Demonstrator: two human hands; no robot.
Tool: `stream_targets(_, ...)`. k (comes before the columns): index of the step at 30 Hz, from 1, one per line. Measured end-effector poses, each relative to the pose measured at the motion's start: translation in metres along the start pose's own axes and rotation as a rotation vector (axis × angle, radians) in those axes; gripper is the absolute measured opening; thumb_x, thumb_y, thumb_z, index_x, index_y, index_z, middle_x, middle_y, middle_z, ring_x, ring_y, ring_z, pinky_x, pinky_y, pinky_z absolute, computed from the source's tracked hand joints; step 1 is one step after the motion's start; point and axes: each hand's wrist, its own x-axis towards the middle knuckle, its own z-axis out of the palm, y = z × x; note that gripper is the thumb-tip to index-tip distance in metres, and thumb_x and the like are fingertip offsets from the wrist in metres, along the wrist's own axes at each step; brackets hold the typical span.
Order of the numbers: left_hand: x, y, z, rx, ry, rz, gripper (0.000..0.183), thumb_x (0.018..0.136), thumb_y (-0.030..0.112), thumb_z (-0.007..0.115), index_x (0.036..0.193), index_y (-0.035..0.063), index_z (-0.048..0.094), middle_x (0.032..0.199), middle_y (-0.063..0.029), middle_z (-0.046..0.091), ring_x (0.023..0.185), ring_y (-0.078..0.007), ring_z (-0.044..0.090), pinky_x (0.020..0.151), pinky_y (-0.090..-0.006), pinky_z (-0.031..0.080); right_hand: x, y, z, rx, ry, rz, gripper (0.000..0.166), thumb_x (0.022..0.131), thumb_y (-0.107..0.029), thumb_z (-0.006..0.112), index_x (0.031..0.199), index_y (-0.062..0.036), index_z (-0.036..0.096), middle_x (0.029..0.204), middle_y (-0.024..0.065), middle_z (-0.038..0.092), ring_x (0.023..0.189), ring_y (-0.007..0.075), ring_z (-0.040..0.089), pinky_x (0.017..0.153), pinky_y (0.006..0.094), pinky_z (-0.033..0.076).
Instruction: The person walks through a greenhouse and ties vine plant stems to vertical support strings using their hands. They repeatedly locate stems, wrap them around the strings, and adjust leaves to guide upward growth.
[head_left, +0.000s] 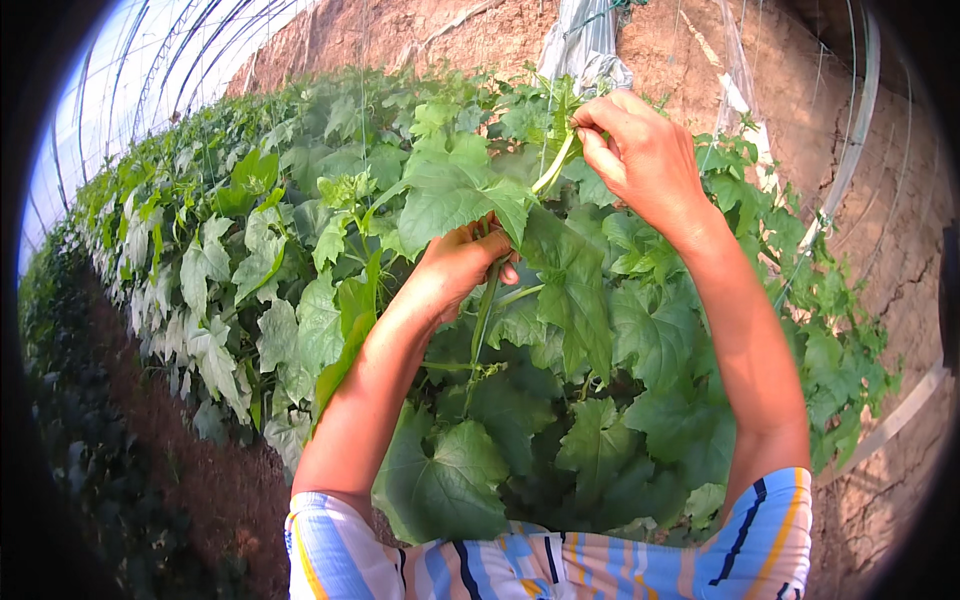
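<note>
A climbing vine with broad lobed leaves, perhaps a cucumber or loofah plant, rises in front of me. My left hand (471, 261) is closed around its green stem (484, 319), partly covered by a large leaf (463, 201). Higher and to the right, my right hand (641, 154) pinches the upper part of the vine near its leafy tip (564, 105), with the pale upper stem (555, 166) running down from the fingers. Another big leaf (574, 292) hangs between my forearms. A thin string runs beside the lower stem; whether the fingers also hold it is hidden.
Dense rows of vines (300, 172) fill the left and centre. A dirt path (195, 480) lies at lower left. Behind and to the right stands a cracked earthen wall (892, 247), with plastic sheeting (581, 52), a pale pole (847, 157) and hanging strings. Greenhouse ribs arch at upper left.
</note>
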Motion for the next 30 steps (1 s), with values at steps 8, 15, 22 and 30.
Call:
stream_targets(8,0.003,-0.01,-0.007,-0.015,0.03,-0.016,0.034,0.085,0.015,0.053,0.117,0.003,0.05,0.084,-0.0036,0.055,0.065,-0.0112,0.06,0.054,-0.0225,0.035,0.005,-0.008,-0.026,0.342,0.235,0.337,0.013,0.082,-0.01,0.065,0.094,-0.0048,0.061,0.07,0.0008,0.057,0.057,0.0039,0.051,0.053,0.0202,0.043)
stream_targets(15,0.007,-0.02,-0.022,0.043,0.05,-0.101,0.033,0.082,0.038,0.066,0.105,0.0152,0.059,0.103,0.0015,0.062,0.087,-0.0097,0.056,0.071,-0.0255,0.04,-0.102,-0.109,0.007,0.854,-0.742,0.145,0.02,0.083,-0.015,0.062,0.098,-0.0031,0.059,0.09,0.0136,0.061,0.085,0.0279,0.061,0.075,0.0348,0.049)
stream_targets(22,0.002,-0.048,-0.042,-0.15,-0.081,0.006,0.037,0.083,0.031,0.062,0.113,0.01,0.058,0.116,-0.0052,0.059,0.11,-0.0157,0.053,0.095,-0.0334,0.035,-0.156,-0.089,0.077,1.031,-0.381,0.813,0.028,0.087,-0.014,0.061,0.109,0.0035,0.055,0.103,0.0127,0.062,0.095,0.0205,0.061,0.082,0.0328,0.049)
stream_targets(30,-0.009,-0.066,-0.042,0.264,-0.213,-0.026,0.037,0.086,0.016,0.05,0.119,0.0006,0.055,0.115,-0.0088,0.058,0.108,-0.0184,0.052,0.093,-0.0329,0.041,-0.164,-0.108,0.114,1.298,-0.425,0.968,0.018,0.09,-0.01,0.059,0.103,-0.0001,0.052,0.094,0.004,0.056,0.088,0.0118,0.053,0.081,0.0283,0.044)
